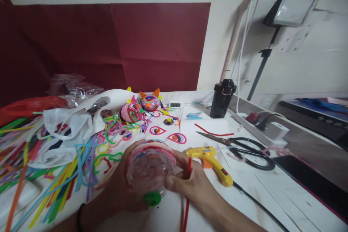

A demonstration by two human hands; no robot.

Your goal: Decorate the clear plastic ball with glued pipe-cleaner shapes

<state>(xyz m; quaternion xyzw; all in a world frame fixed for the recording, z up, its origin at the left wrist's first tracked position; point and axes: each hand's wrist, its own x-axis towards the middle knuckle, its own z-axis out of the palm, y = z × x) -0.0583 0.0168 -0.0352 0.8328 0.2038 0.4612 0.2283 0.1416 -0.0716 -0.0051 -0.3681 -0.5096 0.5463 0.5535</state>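
Evidently both hands are engaged on one piece, a clear round vessel (150,172), held tilted above the near middle of the table (160,221). Left hand (123,185): curled about the vessel's left side, partly closed to its width. Right hand (194,181): half closed, thumb pressed to the lower right of the vessel, fingers behind; a red stem (187,210) also passes through this grip, its lower end hanging down.

Vessel: pink and red bands round the upper part, lower part bare, green cap (152,199) toward the person. Contents, if any, too blurred to tell.

Just right of the right hand: yellow glue gun (221,172), nozzle pointing left. Beyond it, scissors (237,149), black-handled, near a loose red strip (209,132). Past the vessel lie two eye shapes (176,137), apart from each other; farther back, two decorated balls (150,102), side by side. Left of the left hand, a heap of coloured stems (58,188).
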